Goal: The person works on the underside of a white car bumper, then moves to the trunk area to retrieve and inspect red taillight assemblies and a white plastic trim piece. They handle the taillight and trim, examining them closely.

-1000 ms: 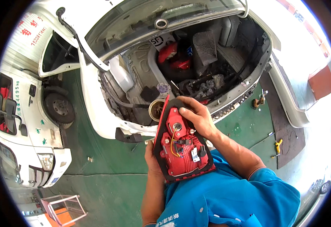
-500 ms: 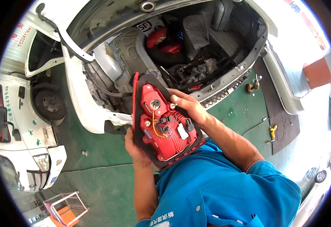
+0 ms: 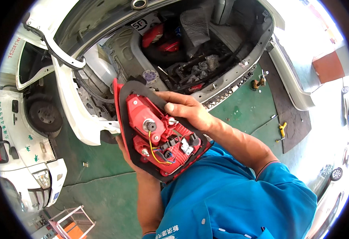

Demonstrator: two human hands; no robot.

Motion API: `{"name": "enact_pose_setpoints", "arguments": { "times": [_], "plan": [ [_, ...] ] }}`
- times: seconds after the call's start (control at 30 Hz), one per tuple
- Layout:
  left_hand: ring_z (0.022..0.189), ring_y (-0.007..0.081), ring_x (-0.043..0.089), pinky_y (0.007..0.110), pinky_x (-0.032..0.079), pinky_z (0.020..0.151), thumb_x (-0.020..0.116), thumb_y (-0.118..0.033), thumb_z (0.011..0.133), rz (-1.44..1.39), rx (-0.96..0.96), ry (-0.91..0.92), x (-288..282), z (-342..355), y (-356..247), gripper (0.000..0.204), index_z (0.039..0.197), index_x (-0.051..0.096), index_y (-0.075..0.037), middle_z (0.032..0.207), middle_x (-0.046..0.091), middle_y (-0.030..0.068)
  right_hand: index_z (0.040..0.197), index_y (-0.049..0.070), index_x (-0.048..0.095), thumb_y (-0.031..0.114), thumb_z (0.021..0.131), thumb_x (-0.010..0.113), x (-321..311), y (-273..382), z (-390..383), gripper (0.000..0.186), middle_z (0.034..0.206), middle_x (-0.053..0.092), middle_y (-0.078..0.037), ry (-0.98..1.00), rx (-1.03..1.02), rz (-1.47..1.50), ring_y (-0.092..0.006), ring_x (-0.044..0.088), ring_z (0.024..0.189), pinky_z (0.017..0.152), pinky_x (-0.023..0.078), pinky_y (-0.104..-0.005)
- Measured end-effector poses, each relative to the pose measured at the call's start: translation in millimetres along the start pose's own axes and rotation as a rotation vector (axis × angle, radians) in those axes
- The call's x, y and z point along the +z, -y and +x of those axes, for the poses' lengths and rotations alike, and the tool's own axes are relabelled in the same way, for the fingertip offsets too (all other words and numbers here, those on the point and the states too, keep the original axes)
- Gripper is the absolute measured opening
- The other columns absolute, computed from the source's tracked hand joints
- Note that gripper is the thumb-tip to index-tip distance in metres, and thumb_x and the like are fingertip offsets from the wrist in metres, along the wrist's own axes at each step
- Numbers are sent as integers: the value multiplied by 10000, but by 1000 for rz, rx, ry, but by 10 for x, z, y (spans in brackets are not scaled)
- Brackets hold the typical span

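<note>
A red car tail light (image 3: 142, 113) is held up in front of my chest, its back side facing me. Black foam lines its rim, and a yellow wire, bulb sockets and metal studs show on the red housing. My right hand (image 3: 186, 111) grips the upper right edge, thumb on the back near a stud. Along the left lower edge my left hand (image 3: 132, 159) holds the light; most of its fingers are hidden behind it. Beyond the light lies the open rear of a white car (image 3: 84, 123), its bare metal corner just left of the light.
Red lamp pieces (image 3: 153, 35) and clear plastic scraps (image 3: 208, 63) lie in the trunk. A white bumper (image 3: 290, 75) rests on a dark mat (image 3: 298, 131) to the right, near a drill (image 3: 259, 81) and a yellow tool (image 3: 281, 130). At left stands a white truck (image 3: 27, 147).
Both hands have shifted the tail light to the left and tilted it, so its back faces me more fully. The view has moved slightly too.
</note>
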State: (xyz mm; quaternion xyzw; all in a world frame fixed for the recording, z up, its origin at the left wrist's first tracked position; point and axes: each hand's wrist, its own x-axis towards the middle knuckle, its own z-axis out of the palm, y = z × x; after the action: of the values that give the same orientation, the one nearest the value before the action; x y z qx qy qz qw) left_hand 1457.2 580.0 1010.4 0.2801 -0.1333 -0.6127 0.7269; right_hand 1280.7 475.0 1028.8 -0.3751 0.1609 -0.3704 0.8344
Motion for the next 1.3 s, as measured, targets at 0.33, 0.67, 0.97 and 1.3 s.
{"name": "enact_pose_setpoints", "arguments": {
  "times": [0.33, 0.67, 0.97, 1.3],
  "plan": [
    [1379, 273, 433, 491, 347, 1175, 302, -463, 1088, -60, -80, 109, -46, 11, 246, 581, 1513, 380, -76, 1524, 433, 120, 1457, -31, 469, 360, 1049, 553, -155, -97, -45, 571, 1317, 614, -133, -117, 130, -332, -165, 554, 1222, 1075, 428, -328],
    [1438, 263, 360, 501, 294, 1211, 319, -441, 1085, -28, -12, 59, -145, 86, 54, 574, 1532, 355, -81, 1565, 384, 119, 1456, -60, 445, 361, 968, 670, -474, -131, -717, 683, 1384, 574, -193, -501, 45, -354, -275, 565, 1246, 1060, 450, -408],
    [1490, 254, 295, 511, 246, 1244, 335, -420, 1083, -49, 14, 147, -312, 157, 36, 572, 1548, 332, -86, 1601, 340, 118, 1523, -58, 317, 57, 864, 701, 80, -293, -947, 772, 1353, 582, -163, -234, 273, 42, -216, 542, 1239, 1083, 409, -374],
    [1509, 328, 269, 627, 210, 1222, 410, -545, 1033, -308, -157, 186, -185, -102, -147, 510, 1322, 577, -159, 1558, 405, 153, 1558, -39, 244, 48, 837, 657, -18, -220, -962, 836, 1353, 582, -208, -177, 107, -180, -245, 567, 1234, 1069, 448, -396]
  ]
}}
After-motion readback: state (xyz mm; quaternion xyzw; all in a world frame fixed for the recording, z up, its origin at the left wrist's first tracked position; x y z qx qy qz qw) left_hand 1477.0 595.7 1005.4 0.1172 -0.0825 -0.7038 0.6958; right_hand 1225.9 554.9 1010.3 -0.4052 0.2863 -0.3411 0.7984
